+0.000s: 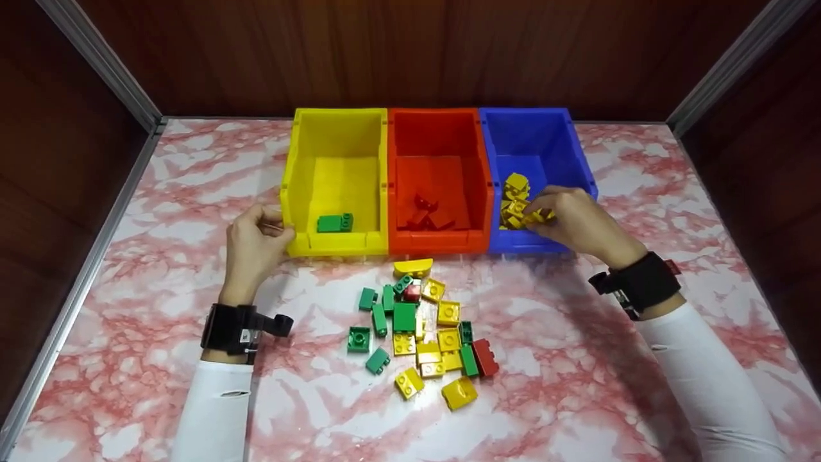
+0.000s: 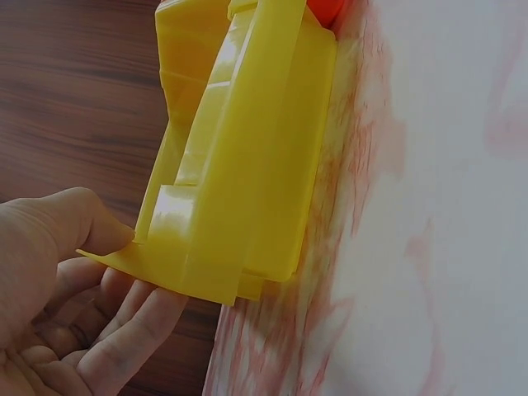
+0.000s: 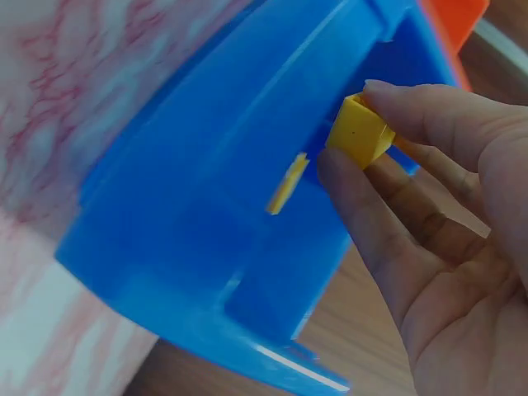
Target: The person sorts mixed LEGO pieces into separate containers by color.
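Observation:
My left hand (image 1: 252, 247) holds the left front edge of the yellow bin (image 1: 337, 245). In the left wrist view its thumb is on one side of the bin's wall and the fingers are on the other. My right hand (image 1: 573, 217) is over the front of the blue bin (image 1: 529, 244). Between thumb and fingertips it pinches a yellow toy brick (image 3: 360, 132), clearest in the right wrist view. Several yellow bricks (image 1: 515, 186) lie in the blue bin below. A green brick (image 1: 330, 223) piece lies in the yellow bin.
The red bin (image 1: 439, 244), with some red bricks (image 1: 439, 218) inside, stands between the other two. In front of the bins a loose pile of green bricks (image 1: 405, 317), yellow bricks (image 1: 449, 312) and red bricks (image 1: 485, 357) is spread on the marbled table (image 1: 308, 398). Dark wooden walls (image 1: 436, 51) enclose it.

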`<state>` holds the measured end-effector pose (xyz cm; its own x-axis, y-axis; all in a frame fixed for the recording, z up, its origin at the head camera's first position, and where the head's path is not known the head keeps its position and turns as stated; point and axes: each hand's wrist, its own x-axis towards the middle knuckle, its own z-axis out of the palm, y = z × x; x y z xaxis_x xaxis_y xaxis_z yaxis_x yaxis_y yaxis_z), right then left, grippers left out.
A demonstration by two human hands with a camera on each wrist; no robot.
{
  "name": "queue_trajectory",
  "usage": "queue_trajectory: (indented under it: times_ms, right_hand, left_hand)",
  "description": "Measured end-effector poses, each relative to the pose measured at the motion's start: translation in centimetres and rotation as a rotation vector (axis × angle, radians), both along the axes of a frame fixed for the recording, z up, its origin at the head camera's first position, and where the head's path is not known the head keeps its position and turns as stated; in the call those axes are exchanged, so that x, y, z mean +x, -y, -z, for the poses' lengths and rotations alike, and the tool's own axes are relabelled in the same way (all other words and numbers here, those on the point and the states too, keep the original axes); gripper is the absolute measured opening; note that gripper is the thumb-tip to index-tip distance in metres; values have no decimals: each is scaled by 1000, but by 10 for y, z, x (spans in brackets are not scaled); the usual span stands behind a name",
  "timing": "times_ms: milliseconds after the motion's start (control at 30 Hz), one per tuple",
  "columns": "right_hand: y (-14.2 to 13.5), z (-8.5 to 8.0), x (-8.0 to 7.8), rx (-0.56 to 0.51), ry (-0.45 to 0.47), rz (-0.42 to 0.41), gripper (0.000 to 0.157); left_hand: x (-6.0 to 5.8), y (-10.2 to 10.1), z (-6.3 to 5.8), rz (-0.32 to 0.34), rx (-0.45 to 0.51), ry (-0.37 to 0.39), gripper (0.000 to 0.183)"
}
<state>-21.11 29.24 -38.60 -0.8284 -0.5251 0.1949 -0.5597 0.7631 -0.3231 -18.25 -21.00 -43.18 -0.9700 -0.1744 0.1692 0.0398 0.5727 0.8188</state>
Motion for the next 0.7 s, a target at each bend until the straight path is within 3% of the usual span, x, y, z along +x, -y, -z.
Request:
queue_trajectory:
  times_ms: [333, 533, 700]
  right_hand:
    - [-4, 9, -9, -10, -39, 19, 18]
    - [1, 5, 2, 25, -109, 10, 28]
    - [19, -3, 18, 14, -180, -63, 40]
  left_hand:
    - [0, 1, 1, -3, -19, -14, 18]
    - [0, 1, 1, -6, -25, -12, 18]
    - [1, 0, 0, -7, -15, 0, 19]
